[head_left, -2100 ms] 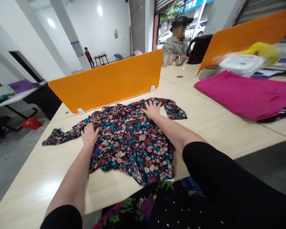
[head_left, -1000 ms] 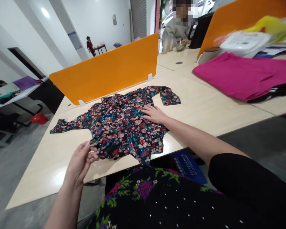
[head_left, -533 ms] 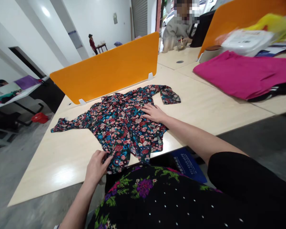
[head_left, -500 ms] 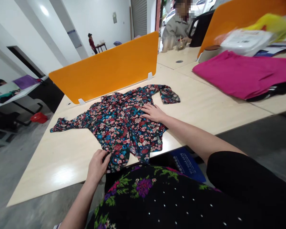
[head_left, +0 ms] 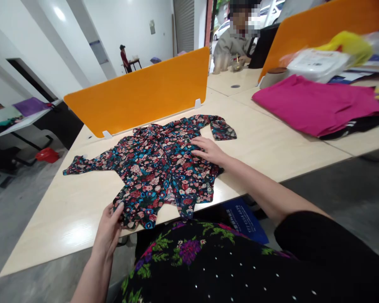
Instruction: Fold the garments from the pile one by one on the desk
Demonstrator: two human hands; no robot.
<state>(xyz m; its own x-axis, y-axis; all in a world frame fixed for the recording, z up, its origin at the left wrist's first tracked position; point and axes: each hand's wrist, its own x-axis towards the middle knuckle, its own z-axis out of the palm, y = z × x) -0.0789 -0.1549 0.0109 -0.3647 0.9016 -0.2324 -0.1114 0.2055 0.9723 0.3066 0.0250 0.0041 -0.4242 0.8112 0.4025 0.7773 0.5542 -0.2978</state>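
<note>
A dark floral blouse lies spread on the pale wooden table, both sleeves stretched out to the sides. At its lower left corner, my left hand pinches the hem, thumb on top and fingers partly hidden beneath the cloth. My right hand rests on the right half of the blouse with fingers extended and slightly apart. Part of the blouse's lower edge reaches the table's near edge, close to my body.
An orange divider stands behind the blouse. To the right lies folded magenta cloth, with a white plastic-wrapped package and a cup behind it. A person sits across the table. A blue bag is below the table edge.
My left hand has moved left with the blouse's lower left corner, spreading the hem outward. My right hand stays on the blouse, its fingers slightly more raised.
</note>
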